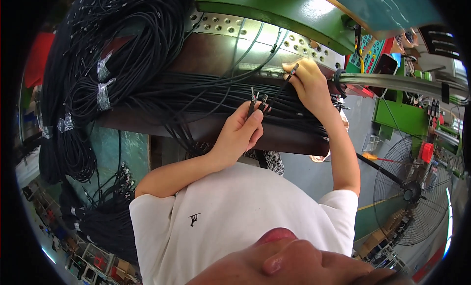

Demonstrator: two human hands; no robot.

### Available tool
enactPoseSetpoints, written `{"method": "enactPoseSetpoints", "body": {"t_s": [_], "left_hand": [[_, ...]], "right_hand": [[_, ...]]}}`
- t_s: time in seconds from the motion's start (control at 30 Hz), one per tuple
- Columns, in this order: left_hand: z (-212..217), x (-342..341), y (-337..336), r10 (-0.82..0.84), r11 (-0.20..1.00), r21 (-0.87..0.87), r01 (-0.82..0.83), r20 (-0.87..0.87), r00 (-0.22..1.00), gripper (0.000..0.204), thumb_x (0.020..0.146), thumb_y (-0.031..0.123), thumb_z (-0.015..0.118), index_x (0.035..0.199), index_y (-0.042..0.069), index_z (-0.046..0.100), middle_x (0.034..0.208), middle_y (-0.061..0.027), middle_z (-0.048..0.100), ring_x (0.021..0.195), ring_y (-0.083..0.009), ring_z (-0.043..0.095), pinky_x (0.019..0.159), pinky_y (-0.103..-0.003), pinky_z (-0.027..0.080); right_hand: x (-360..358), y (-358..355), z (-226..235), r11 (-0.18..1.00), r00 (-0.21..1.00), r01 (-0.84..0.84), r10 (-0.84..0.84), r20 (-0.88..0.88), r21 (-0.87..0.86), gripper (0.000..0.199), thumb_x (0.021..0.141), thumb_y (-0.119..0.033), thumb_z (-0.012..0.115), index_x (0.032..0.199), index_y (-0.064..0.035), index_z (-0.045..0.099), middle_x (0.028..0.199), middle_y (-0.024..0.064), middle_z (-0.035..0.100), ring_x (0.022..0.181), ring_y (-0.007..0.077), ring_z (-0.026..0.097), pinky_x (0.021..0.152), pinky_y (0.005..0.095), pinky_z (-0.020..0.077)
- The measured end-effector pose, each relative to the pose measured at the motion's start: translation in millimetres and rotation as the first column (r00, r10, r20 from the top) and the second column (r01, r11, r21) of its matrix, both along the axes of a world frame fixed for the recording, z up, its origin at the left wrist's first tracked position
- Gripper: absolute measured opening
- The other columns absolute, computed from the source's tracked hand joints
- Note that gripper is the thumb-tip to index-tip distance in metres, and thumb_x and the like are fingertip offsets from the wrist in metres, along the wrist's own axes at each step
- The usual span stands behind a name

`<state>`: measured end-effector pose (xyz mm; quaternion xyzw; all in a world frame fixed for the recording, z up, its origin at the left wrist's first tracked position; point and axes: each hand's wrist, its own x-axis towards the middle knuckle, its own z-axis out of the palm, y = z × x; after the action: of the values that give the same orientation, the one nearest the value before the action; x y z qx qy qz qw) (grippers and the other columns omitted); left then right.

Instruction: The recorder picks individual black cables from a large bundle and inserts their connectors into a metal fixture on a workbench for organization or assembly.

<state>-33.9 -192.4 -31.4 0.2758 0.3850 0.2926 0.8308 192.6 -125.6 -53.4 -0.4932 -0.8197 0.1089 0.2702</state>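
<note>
My left hand [239,134] is closed around two thin black cable ends [257,101] with small metal connectors, holding them upright above a flat row of black cables [206,96] on a dark brown bench [162,123]. Farther away, my right hand [306,79] pinches another black cable end [293,70] with a metal tip, near the perforated metal plate [230,27] of a green machine [274,7].
Thick bundles of black cable [113,54], taped in places, hang at the left and spill down beside the bench. A large floor fan [409,191] stands at the right, with green machinery [405,115] and a metal rail [392,81] behind it.
</note>
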Motion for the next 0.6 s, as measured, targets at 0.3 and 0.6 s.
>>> {"method": "enactPoseSetpoints", "body": {"t_s": [0.3, 0.6], "left_hand": [[-0.7, 5.5, -0.9, -0.192, 0.974, -0.118, 0.195, 0.031, 0.981, 0.029, 0.102, 0.030, 0.038, 0.100, 0.004, 0.051, 0.066, -0.0020, 0.049, 0.051, -0.0067, 0.043, 0.044, -0.020, 0.033], [6.5, -10.2, 17.6, 0.073, 0.986, -0.160, -0.050, 0.144, 0.987, 0.028, 0.102, 0.032, 0.039, 0.099, 0.007, 0.051, 0.059, 0.0041, 0.036, 0.049, -0.0042, 0.029, 0.044, -0.020, 0.026]], "right_hand": [[-25.3, -16.9, 17.0, 0.955, 0.988, 0.105, -0.132, 0.081, 0.277, 0.023, 0.073, 0.002, 0.069, 0.094, -0.0045, 0.061, 0.090, 0.0097, 0.062, 0.083, 0.0275, 0.060, 0.070, 0.0355, 0.0495], [-49.8, -23.7, -3.3, 0.991, 0.966, 0.136, -0.135, -0.221, -0.010, 0.017, 0.077, 0.003, 0.069, 0.090, -0.0030, 0.061, 0.092, 0.0101, 0.062, 0.078, 0.0277, 0.062, 0.066, 0.0329, 0.0498]]}}
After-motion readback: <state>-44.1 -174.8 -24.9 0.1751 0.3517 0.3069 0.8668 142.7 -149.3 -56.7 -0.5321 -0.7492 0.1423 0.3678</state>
